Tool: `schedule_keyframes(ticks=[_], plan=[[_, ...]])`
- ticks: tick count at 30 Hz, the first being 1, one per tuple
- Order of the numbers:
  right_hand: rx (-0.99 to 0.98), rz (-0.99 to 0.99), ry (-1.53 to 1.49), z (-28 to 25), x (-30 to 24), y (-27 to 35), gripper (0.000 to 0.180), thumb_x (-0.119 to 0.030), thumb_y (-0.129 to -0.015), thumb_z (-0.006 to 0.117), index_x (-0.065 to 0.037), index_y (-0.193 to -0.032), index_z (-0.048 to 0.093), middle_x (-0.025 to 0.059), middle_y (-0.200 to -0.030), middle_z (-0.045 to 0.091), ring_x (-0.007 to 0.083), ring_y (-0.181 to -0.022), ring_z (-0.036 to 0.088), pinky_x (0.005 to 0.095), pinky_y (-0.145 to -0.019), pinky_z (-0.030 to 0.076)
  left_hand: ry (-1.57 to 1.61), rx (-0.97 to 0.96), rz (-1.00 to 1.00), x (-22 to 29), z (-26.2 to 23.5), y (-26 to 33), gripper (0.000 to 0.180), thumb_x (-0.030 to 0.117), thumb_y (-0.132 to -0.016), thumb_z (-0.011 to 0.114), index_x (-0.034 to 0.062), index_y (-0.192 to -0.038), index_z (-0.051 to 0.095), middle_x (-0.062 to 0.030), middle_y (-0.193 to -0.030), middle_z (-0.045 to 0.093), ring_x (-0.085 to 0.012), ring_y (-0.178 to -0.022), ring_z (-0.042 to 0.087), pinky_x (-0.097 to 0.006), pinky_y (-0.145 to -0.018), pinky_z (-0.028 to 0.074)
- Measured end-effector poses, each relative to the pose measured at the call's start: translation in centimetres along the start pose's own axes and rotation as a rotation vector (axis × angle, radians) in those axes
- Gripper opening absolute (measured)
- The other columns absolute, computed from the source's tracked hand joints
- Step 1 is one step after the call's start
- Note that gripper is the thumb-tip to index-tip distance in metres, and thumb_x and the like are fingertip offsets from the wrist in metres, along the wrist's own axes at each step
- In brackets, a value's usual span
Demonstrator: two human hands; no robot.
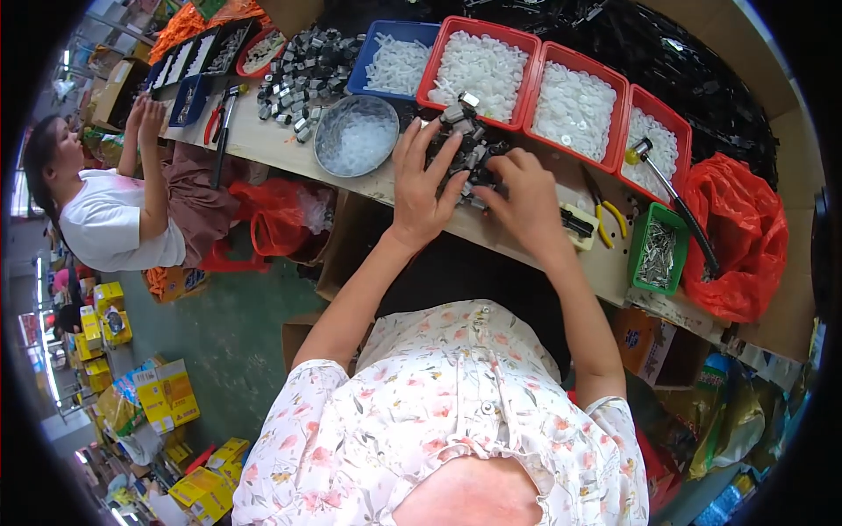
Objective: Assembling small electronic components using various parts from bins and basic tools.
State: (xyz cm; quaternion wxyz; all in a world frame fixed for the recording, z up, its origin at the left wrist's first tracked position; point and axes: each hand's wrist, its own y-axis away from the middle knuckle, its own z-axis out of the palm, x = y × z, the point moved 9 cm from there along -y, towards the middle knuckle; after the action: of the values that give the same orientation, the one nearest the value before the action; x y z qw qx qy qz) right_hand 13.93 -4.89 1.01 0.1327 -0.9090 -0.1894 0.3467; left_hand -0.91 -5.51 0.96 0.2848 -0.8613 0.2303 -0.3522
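That heap of small blocky black-and-silver parts (476,151) is smack between your splayed-open left hand (423,193) and half-curled right hand (528,200), can't tell if the right's pinching one.

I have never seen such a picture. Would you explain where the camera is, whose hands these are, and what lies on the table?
One fisheye camera, worn on the head by a person, looks down; straight edges look bent. The bare left hand and right hand are theirs, among dark and silvery parts; whether either grips one is unclear. On the table are red trays and a blue tray of white pieces, a round bowl, yellow-handled pliers and a green tray of metal pieces.
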Motion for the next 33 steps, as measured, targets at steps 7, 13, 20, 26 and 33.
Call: schedule_keyframes(ticks=[7,13,20,26,33], plan=[[0.024,0.155,-0.352,-0.6,2.0,-0.3,0.025,-0.007,-0.077,0.075,0.0,-0.097,0.062,0.0099,-0.094,0.064,0.0217,-0.087,0.065,0.0323,-0.078,0.051,-0.086,-0.069,0.084,1.8,0.3,1.5,0.046,0.017,-0.085,0.072,0.0125,-0.13,0.065,-0.0174,-0.143,0.048,-0.0434,-0.137,0.036,-0.053,-0.111,0.03],[0.086,0.274,-0.525,-2.8,3.1,0.6,0.025,-0.001,-0.08,0.071,0.001,-0.103,0.061,0.0061,-0.103,0.068,0.0108,-0.093,0.062,0.0277,-0.087,0.049,-0.105,-0.031,0.108,3.0,-0.5,1.6,0.046,0.018,-0.083,0.074,0.014,-0.127,0.067,-0.0144,-0.139,0.051,-0.0396,-0.132,0.039,-0.047,-0.107,0.033],[-0.002,0.185,-0.205,-4.6,2.0,2.1,0.026,-0.002,-0.076,0.077,0.001,-0.099,0.065,0.0095,-0.085,0.06,0.0207,-0.076,0.062,0.03,-0.07,0.049,-0.073,-0.042,0.123,4.4,-0.4,1.2,0.036,0.012,-0.08,0.076,0.0118,-0.116,0.073,-0.0107,-0.123,0.062,-0.0352,-0.125,0.045,-0.043,-0.106,0.034],[-0.033,0.2,-0.093,-4.9,4.1,4.5,0.026,-0.003,-0.074,0.079,0.003,-0.096,0.066,0.0092,-0.087,0.057,0.0221,-0.077,0.062,0.0313,-0.067,0.048,-0.049,-0.091,0.171,5.2,0.6,1.3,0.032,0.009,-0.078,0.077,0.011,-0.11,0.074,-0.0075,-0.119,0.064,-0.0346,-0.123,0.046,-0.042,-0.102,0.037],[-0.098,0.25,-0.134,-4.6,4.3,3.5,0.024,-0.003,-0.073,0.079,0.003,-0.093,0.067,0.0102,-0.086,0.057,0.0258,-0.08,0.06,0.0349,-0.07,0.047,-0.019,-0.206,0.261,6.8,3.0,0.8,0.032,0.011,-0.078,0.076,0.0114,-0.111,0.074,-0.0072,-0.119,0.064,-0.0347,-0.124,0.048,-0.044,-0.1,0.038]])
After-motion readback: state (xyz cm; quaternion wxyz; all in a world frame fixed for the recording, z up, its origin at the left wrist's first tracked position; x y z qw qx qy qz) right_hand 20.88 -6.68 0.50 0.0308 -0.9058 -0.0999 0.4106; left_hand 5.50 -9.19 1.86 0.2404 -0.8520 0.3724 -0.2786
